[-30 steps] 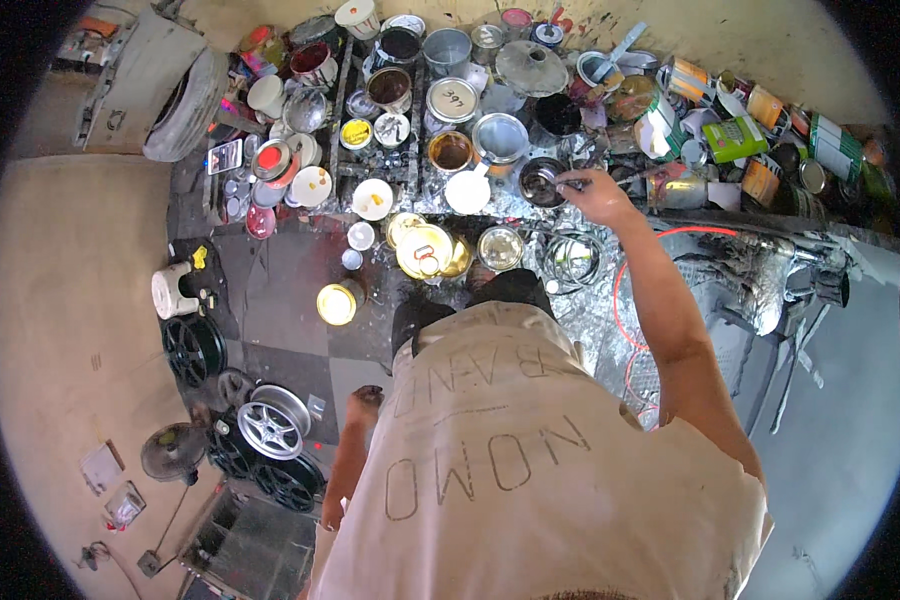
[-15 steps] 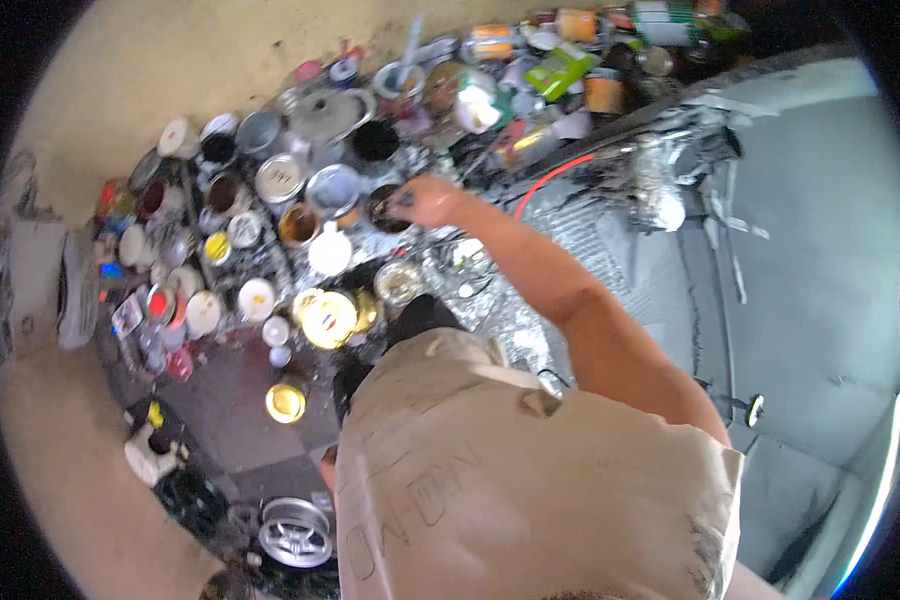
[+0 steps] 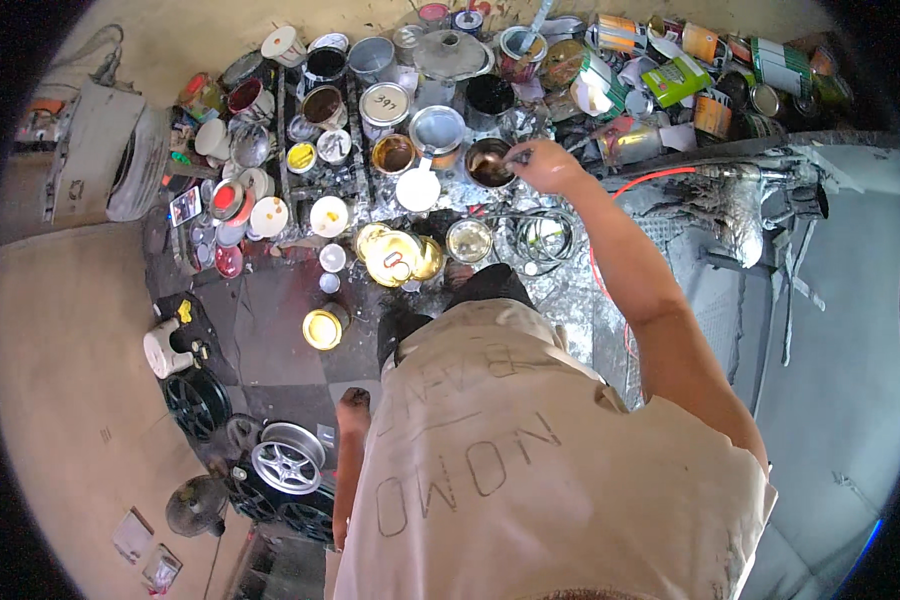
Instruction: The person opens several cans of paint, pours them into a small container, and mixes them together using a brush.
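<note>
My right hand (image 3: 544,166) reaches far forward to an opened can of dark brown paint (image 3: 488,163). Its fingers are pinched together at the can's right rim; what they hold, if anything, is too small to make out. My left hand (image 3: 353,410) hangs low beside my body with its fingers curled in, and its palm is hidden. Left of the brown can stand a can with grey-blue contents (image 3: 437,130) and a white round lid (image 3: 418,189). Behind it is a can with black contents (image 3: 490,97).
Paint cans crowd the floor along the wall. A yellow-smeared can (image 3: 395,258) and a yellow-rimmed can (image 3: 324,327) stand nearer me. A red hose (image 3: 635,182) curves beneath my right arm. Alloy wheels (image 3: 288,459), a white jug-like container (image 3: 166,350) and a fan (image 3: 197,506) are at left.
The view has shifted, so the cans appear farther right and higher. My left hand has come more fully into sight. My right hand stays at the brown paint can.
</note>
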A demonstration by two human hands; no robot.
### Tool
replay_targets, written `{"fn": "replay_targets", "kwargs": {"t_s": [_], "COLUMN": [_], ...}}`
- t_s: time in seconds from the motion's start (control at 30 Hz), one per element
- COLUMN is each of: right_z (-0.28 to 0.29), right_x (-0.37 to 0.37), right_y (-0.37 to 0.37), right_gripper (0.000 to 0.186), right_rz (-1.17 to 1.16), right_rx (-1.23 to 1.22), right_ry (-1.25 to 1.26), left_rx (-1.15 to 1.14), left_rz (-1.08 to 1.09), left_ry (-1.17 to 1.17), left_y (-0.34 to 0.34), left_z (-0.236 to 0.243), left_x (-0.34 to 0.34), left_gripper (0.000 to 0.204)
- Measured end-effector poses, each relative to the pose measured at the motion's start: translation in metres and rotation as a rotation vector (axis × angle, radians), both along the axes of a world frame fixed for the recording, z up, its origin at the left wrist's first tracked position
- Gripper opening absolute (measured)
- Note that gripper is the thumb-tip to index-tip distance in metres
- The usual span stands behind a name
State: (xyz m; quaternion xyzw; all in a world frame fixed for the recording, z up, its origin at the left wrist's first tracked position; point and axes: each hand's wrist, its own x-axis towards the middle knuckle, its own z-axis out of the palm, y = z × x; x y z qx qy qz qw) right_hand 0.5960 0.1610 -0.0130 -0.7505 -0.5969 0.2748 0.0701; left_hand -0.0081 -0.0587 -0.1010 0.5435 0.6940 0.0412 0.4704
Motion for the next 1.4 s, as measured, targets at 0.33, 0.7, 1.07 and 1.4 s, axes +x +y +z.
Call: {"fn": "replay_targets", "kwargs": {"t_s": [0.33, 0.7, 1.07, 1.4], "right_z": [-0.004, 0.005, -0.009, -0.015], "right_x": [0.007, 0.013, 0.012, 0.006], "right_y": [0.001, 0.011, -0.001, -0.01], "right_gripper": [0.029, 0.025, 0.031, 0.027], "right_rz": [-0.057, 0.187, 0.033, -0.206], "right_rx": [-0.007, 0.174, 0.113, 0.088], "right_ry": [0.094, -0.013, -0.065, 0.073], "left_rx": [-0.2, -0.194, -0.209, -0.203], "left_rz": [-0.01, -0.062, -0.069, -0.084], "left_ry": [0.05, -0.023, 0.031, 0.063], "left_y": [-0.021, -0.022, -0.022, -0.024], "left_z": [0.012, 0.017, 0.023, 0.02], "left_x": [0.022, 0.022, 0.022, 0.022], "left_gripper": [0.016, 0.01, 0.012, 0.014]}}
